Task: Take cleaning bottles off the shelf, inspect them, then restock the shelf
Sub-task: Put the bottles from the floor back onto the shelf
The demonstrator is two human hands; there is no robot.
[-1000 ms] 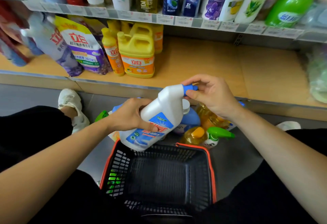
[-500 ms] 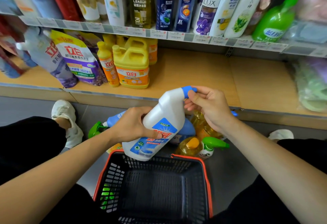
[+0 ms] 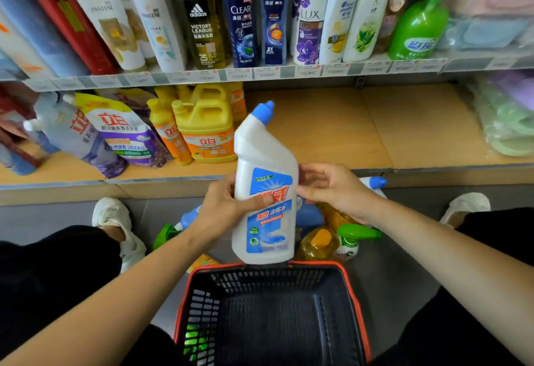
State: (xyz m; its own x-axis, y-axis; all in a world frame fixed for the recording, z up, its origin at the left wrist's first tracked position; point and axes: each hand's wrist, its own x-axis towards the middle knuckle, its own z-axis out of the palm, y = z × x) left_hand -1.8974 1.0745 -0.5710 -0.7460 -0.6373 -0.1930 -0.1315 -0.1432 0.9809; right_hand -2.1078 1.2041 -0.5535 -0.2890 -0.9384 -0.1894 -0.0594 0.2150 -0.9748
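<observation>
A white cleaner bottle (image 3: 264, 181) with a blue angled cap and a blue label stands nearly upright in mid-air, in front of the lower wooden shelf (image 3: 332, 131). My left hand (image 3: 225, 207) grips its left side, thumb across the label. My right hand (image 3: 329, 189) is at the bottle's right side with loosely bent fingers; whether it touches the bottle I cannot tell. Behind the bottle, on the floor, lie several more bottles: a yellow one (image 3: 318, 243), a green-trigger sprayer (image 3: 351, 240) and blue ones, partly hidden.
A black basket with an orange rim (image 3: 354, 293) sits on the floor just below the bottle. Yellow detergent jugs (image 3: 206, 129) and refill pouches (image 3: 121, 131) fill the lower shelf's left part. Shampoo bottles line the upper shelf. My knees and white shoes flank the basket.
The bottle has swung from a tilt, cap to the right, to nearly upright and risen. My right hand let go of the blue cap and dropped to the bottle's right side.
</observation>
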